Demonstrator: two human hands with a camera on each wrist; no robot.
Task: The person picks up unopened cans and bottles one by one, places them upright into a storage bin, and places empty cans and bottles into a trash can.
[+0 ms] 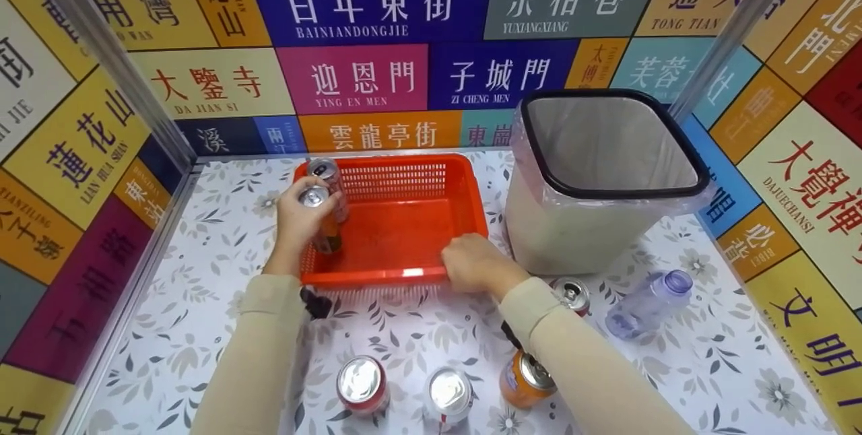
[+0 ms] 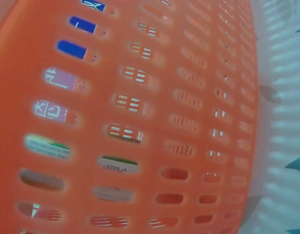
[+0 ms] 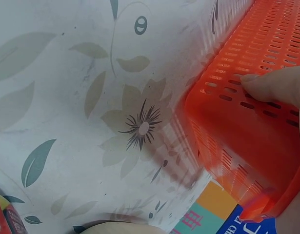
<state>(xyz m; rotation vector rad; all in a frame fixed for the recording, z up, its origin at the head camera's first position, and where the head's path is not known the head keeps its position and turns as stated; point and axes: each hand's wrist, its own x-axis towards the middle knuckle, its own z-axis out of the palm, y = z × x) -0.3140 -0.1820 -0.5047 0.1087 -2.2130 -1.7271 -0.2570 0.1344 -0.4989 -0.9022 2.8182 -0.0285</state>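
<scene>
Left hand (image 1: pixel 300 221) curls round a metal drink can (image 1: pixel 329 238) at the left end of the red plastic basket (image 1: pixel 404 236), right hand (image 1: pixel 479 264) clamped on the basket's front-right corner; probably light, thin-walled and slick, the can is best held near its stiffer top.

Basket (image 1: pixel 377 278) glossy plastic; cans (image 1: pixel 314 196) smooth, shiny metal

Glare spots the red basket's rim (image 1: pixel 397 276); wrist views look dimmer.
</scene>
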